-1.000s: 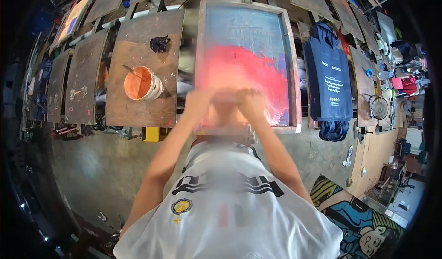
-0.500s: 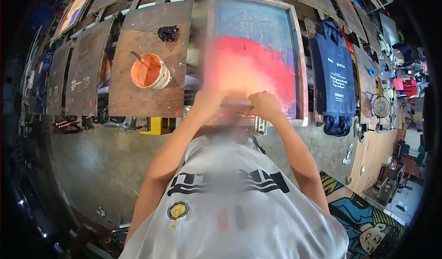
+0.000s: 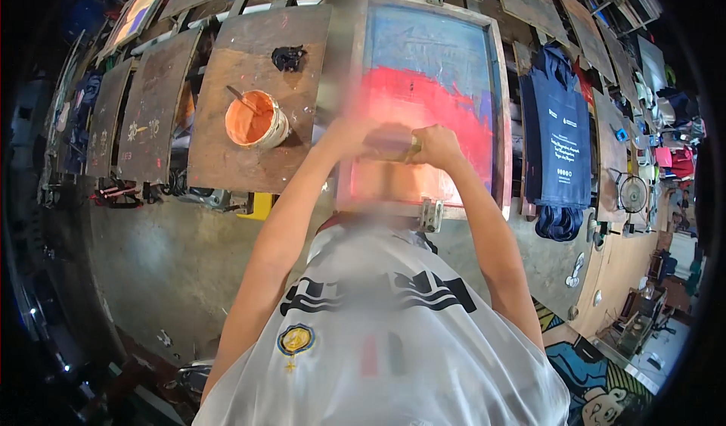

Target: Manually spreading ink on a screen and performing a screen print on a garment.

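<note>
A wooden-framed printing screen [image 3: 500, 108] lies flat in front of me, its mesh blue at the far part and covered with red-pink ink nearer me. My left hand [image 3: 349, 138] and my right hand [image 3: 439, 146] are closed on the two ends of a squeegee [image 3: 393, 143], held crosswise over the inked mesh. The squeegee and my left hand are partly smeared by blur. Below the squeegee, the near part of the mesh shows a pale orange patch. A metal hinge clamp [image 3: 432, 216] sits at the screen's near edge.
Left of the screen, a wooden board [image 3: 204, 153] bears an orange ink bucket [image 3: 259, 119] with a stick in it and a crumpled black rag [image 3: 288, 58]. To the right lie dark blue printed tote bags [image 3: 560, 123]. A small fan [image 3: 632, 193] stands farther right.
Both hands and the squeegee have moved away from me, from the screen's near edge up over the red ink. The view has shifted slightly.
</note>
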Demonstrator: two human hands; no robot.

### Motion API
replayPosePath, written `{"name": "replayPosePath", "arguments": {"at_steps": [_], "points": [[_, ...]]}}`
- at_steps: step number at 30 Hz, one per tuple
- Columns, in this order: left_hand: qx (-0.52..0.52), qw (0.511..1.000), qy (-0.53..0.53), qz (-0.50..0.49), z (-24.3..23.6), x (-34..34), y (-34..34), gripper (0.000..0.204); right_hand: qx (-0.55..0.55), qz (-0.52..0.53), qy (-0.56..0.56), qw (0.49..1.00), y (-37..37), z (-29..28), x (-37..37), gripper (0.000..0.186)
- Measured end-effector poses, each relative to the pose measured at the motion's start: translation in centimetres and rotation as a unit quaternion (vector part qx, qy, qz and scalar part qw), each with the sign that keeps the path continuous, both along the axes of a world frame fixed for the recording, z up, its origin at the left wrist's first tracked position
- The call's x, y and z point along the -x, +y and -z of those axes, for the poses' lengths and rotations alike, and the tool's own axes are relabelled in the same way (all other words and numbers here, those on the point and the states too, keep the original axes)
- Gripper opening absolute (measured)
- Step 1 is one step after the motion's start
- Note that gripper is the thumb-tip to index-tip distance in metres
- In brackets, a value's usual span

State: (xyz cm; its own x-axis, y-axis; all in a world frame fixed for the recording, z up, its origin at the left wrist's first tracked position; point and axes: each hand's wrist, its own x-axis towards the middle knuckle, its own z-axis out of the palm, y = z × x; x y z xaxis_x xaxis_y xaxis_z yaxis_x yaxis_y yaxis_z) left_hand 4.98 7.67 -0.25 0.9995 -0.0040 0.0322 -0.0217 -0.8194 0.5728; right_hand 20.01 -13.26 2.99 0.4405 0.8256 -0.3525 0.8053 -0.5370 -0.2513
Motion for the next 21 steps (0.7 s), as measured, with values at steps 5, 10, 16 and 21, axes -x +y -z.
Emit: {"name": "replayPosePath", "arguments": {"at_steps": [5,10,16,21], "points": [[0.016,0.999,0.016,0.037,-1.6,3.8,-3.1,0.048,0.000,-0.047,0.014,0.999,-3.9,1.5,3.5,0.045],[-0.016,0.990,0.092,0.103,0.4,3.9,-3.5,0.049,0.017,-0.071,0.042,0.996,-4.5,1.8,3.1,0.046],[-0.070,0.997,0.009,0.014,-0.6,1.0,-1.2,0.047,-0.057,-0.060,-0.004,0.997,-0.9,1.1,0.0,0.046],[-0.075,0.996,0.036,0.034,-2.0,1.3,-1.8,0.043,-0.071,-0.076,-0.018,0.994,-2.0,1.7,0.6,0.045]]}}
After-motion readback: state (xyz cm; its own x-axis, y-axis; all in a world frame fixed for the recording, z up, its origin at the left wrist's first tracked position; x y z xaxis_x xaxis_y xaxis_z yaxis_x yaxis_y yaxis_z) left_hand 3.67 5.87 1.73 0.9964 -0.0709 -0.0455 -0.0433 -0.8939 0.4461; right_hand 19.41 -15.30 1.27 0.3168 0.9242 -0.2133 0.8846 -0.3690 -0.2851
